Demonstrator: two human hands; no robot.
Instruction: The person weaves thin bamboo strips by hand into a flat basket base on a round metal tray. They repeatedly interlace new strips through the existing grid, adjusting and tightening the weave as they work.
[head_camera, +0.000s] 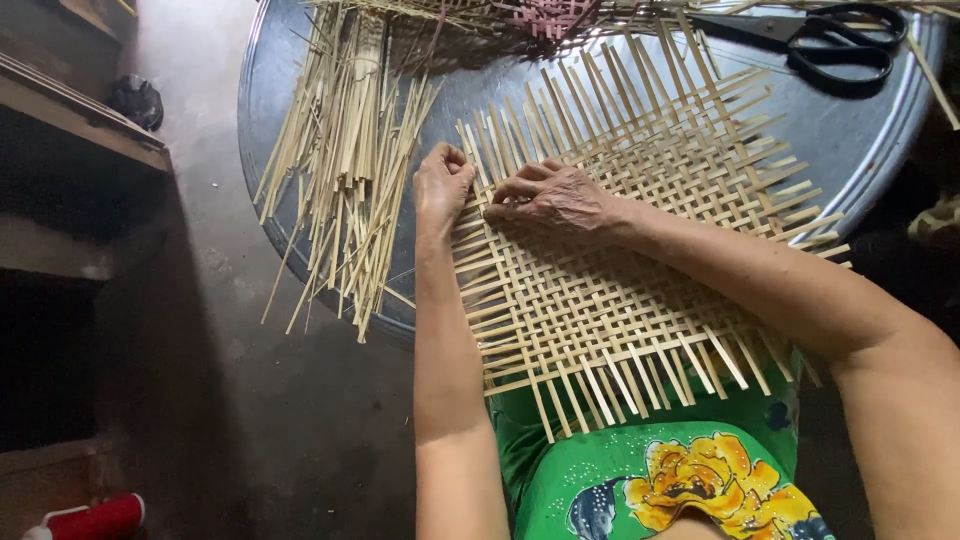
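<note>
A loose bundle of pale bamboo strips (345, 170) is lying fanned out in the upper left of the frame, spilling over the rim of the round dark surface (860, 140). Black scissors (835, 45) are resting at the upper right of that surface, well apart from both hands. A small pink woven piece (555, 15) is showing at the top centre, cut off by the frame edge. In the lower left corner a red spool (95, 520) is lying on the floor, and dark wooden steps are running down the left edge, too dim to make out further.

The woven bamboo mat (620, 260) is occupying the centre of the frame, lying half on the surface and half over the person's lap, where a green cloth with a yellow flower (690, 480) is showing beneath its lower edge. Loose strip ends are sticking out on all sides of the mat.

The left hand (442, 185) is sitting at the mat's upper left edge with its fingers curled in tight; whether they are pinching a strip cannot be told, since the knuckles are hiding the tips. The right hand (555, 205) is lying just beside it, flat across the weave, fingers bent and pressing down on the strips, tips pointing toward the left hand. Both forearms are reaching up from the bottom of the frame, the right one crossing over the mat.
</note>
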